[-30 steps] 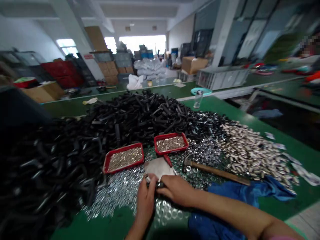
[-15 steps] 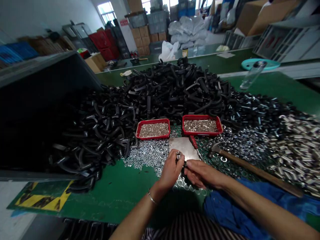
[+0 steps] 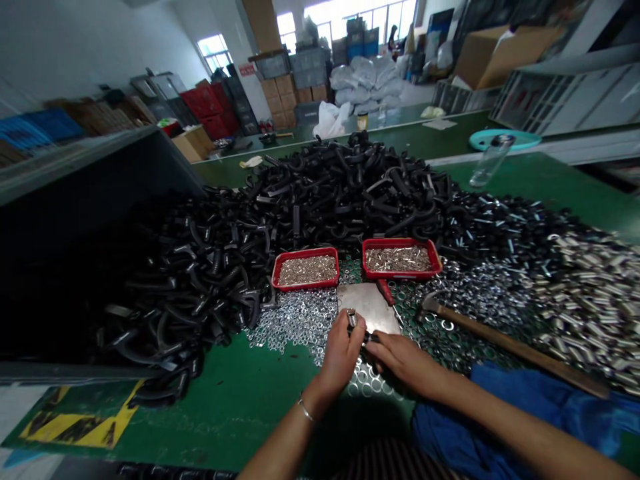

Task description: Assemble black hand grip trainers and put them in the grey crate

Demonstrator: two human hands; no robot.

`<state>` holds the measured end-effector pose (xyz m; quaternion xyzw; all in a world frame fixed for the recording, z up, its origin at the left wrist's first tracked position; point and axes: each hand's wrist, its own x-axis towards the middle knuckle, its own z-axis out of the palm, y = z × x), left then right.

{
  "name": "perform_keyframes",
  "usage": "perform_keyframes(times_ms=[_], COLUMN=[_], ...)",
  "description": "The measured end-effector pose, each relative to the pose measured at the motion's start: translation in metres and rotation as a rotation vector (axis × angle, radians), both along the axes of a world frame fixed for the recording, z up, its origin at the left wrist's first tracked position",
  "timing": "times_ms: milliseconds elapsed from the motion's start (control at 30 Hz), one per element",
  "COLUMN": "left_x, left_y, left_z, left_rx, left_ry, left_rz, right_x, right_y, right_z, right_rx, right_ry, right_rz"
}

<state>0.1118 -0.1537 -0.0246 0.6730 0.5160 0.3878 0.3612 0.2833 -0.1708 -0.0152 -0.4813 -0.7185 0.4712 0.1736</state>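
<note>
Fingertips [image 3: 356, 331] of the left hand [image 3: 343, 352] pinch a small ribbed silver metal sleeve [image 3: 351, 319] and hold it upright. The right hand [image 3: 400, 357] closes thumb and forefinger on a short black metal part [image 3: 369, 338] lying between the two hands.

By the look of it this is the fitting step: sleeve meets black part, right over the loose drift of shiny steel washers [image 3: 300, 320]. Joining them would call for a square line-up and a firm pinch on both pieces. A slip could lose the sleeve among the washers.

Now the room around the hands. At six o'clock the green table top [image 3: 240, 393] runs bare to its near edge. At four, a crumpled blue cloth [image 3: 500, 413] lies under the right forearm.

Just past the hands at twelve sits a flat grey steel plate [image 3: 367, 303], with a red-handled tool [image 3: 385, 291] touching its right side. At two o'clock a wooden-handled hammer [image 3: 500, 341] lies across the washers.

Beyond that, a red plastic tray of small silver pieces [image 3: 305, 287] sits at eleven and a second red tray [image 3: 400, 274] at one.

From nine round to one, the big heap of black curved metal hooks [image 3: 300, 207] walls things in. At three lies a pile of silver cylinders [image 3: 595, 293]. Open green lies mainly at seven o'clock.
</note>
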Motion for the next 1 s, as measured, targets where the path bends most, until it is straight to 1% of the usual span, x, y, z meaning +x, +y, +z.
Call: perform_keyframes(times_ms=[67,100,133,233,267,333,400,467,533,600,700,800,900,1000], left_x=[0.001,0.001,0.003,0.010,0.013,0.022,0.033,0.044,0.057,0.074,0.099,0.111,0.106,0.098], left_y=[0.011,0.020,0.030,0.060,0.068,0.079,0.084,0.093,0.110,0.137,0.178,0.206,0.214,0.210], left_z=[0.001,0.001,0.001,-0.002,-0.003,-0.002,0.007,0.019,0.030,0.035,0.030,0.016,0.004,0.000], left_rx=[0.042,0.060,0.071,0.065,0.059,0.079,0.140,0.200,0.246,0.305,0.295,0.212,0.193,0.215], left_ry=[0.121,0.196,0.276,0.509,0.581,0.707,0.781,0.775,0.713,0.710,0.876,0.990,0.988,0.962], left_rz=[-0.103,-0.166,-0.226,-0.397,-0.452,-0.521,-0.511,-0.480,-0.487,-0.484,-0.489,-0.528,-0.551,-0.521], right_x=[0.003,0.005,0.007,0.017,0.023,0.039,0.061,0.085,0.106,0.121,0.133,0.139,0.148,0.156], right_y=[0.001,0.001,0.003,0.007,0.008,0.008,0.005,-0.002,-0.007,-0.009,-0.004,-0.004,-0.008,-0.009], right_z=[-0.004,-0.006,-0.008,-0.011,-0.010,-0.006,0.002,0.012,0.020,0.024,0.024,0.015,0.002,-0.011], right_rx=[-0.184,-0.206,-0.163,0.087,0.127,0.131,0.131,0.154,0.179,0.196,0.260,0.369,0.436,0.437], right_ry=[0.096,0.083,0.017,-0.231,-0.253,-0.207,-0.169,-0.203,-0.261,-0.294,-0.369,-0.525,-0.659,-0.743], right_rz=[0.087,0.097,0.075,-0.036,-0.046,-0.033,-0.039,-0.071,-0.110,-0.156,-0.260,-0.341,-0.372,-0.354])
